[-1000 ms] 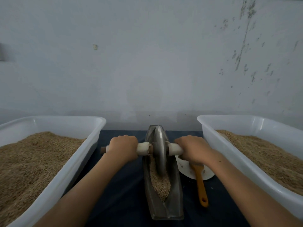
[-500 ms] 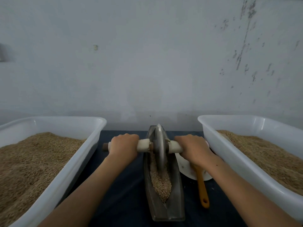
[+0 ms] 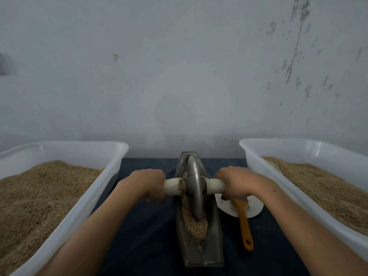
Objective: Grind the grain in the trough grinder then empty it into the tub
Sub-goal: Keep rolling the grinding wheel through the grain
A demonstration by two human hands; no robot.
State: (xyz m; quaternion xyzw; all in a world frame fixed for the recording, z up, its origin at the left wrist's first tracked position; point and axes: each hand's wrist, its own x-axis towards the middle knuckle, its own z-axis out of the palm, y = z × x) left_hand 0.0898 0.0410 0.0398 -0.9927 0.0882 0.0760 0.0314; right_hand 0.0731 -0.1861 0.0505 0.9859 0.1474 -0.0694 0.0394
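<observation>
Both my forearms enter from the bottom edge, elbows cut off. Between them the trough grinder (image 3: 199, 253) lies lengthwise on the dark-covered bench (image 3: 143, 246), near end blunt, far end pointing at the wall. Grain (image 3: 196, 229) sits heaped in its groove, mostly in the near half; how finely it is ground I can't make out. The metal wheel (image 3: 194, 188) stands upright on edge in the groove, its lower rim buried in grain. A pale axle handle (image 3: 172, 186) runs through the wheel to both sides. My left hand (image 3: 147, 185) has its grip curled round the left end, knuckles up; fingertips tucked under, hidden. My right hand (image 3: 234, 183) is wrapped the same way round the right end, and both handle tips are covered by the hands. Just right of the trough an orange-handled brush (image 3: 244, 226) lies on a white plate (image 3: 253, 207); its head is hidden under my right hand and wrist. Left tub (image 3: 117, 154) and right tub (image 3: 251, 150), both white plastic, flank the trough, each heaped with tan grain, each cut off by the frame edge. Behind everything is a pale wall (image 3: 179, 76), scuffed dark at upper right, with a small unclear fixture at the far left edge.
</observation>
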